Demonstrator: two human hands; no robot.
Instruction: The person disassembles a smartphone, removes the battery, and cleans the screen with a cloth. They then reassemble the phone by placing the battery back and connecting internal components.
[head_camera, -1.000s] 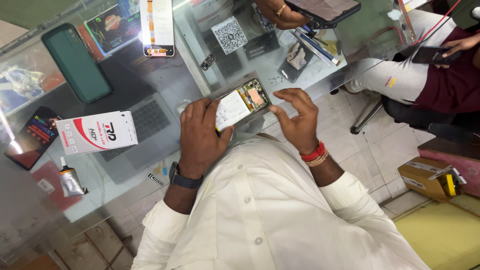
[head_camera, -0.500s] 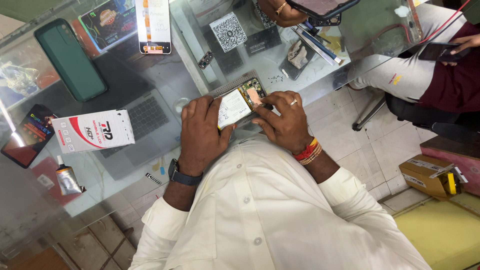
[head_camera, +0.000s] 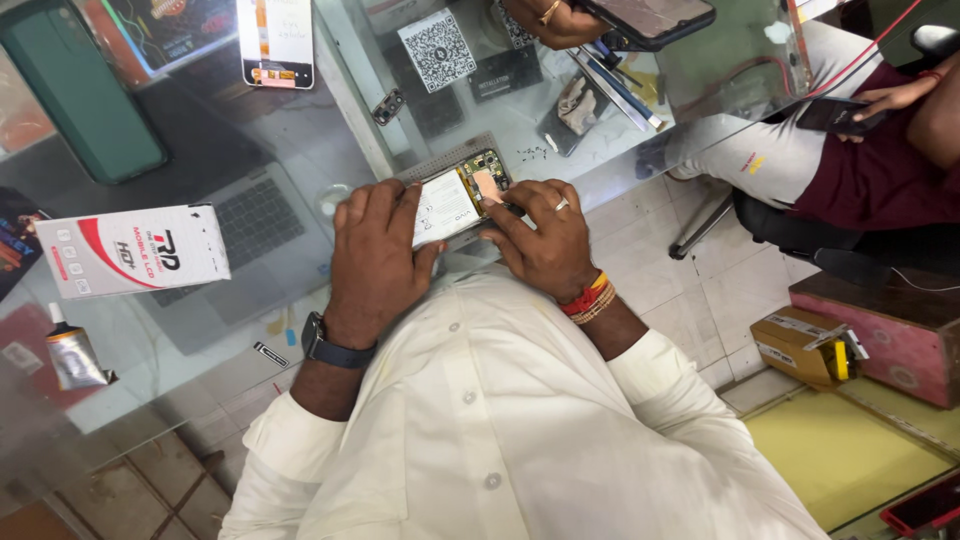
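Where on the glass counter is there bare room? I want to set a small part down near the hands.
Free: the glass between the white box, the green phone case and the left hand. Also the strip between the glue tube and the left forearm. Crowded: beyond the opened phone, where tools and code cards lie.

Both hands (head_camera: 460, 250) apparently grip opened phone (head_camera: 455, 200).

White-red box (head_camera: 133, 251) beside green case (head_camera: 85, 95)
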